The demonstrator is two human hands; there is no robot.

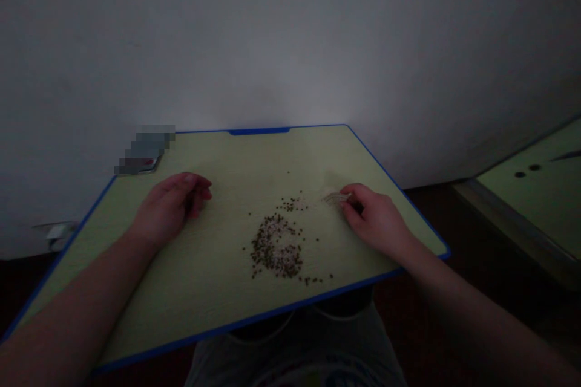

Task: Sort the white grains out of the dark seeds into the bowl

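Pale ribbed piece (336, 198) pinched in right hand (374, 216), at two o'clock from mixed grains (276, 249); at ten, left hand (169, 208) loosely half-curled, any hold unclear.

Both forearms (97, 290) reach forward, left hand (175, 199) loosely curled, right hand (348, 199) pinching.

I see a dim, low-contrast view in muted, greyish light, its source out of sight. The wall (281, 36) is palest across its middle and darkens toward the corners. A soft, faint shadow lies on it above the far edge of the counter (213, 278); I notice no strong glare. The floor (436, 217) sinks almost to black. Small grains (276, 245) look soft-edged, and the thin pale object (336, 197) at the right hand (348, 198) is indistinct. Coarse pixelation masks the upper-left item (147, 148). Wide-angle stretching shows toward the edges.
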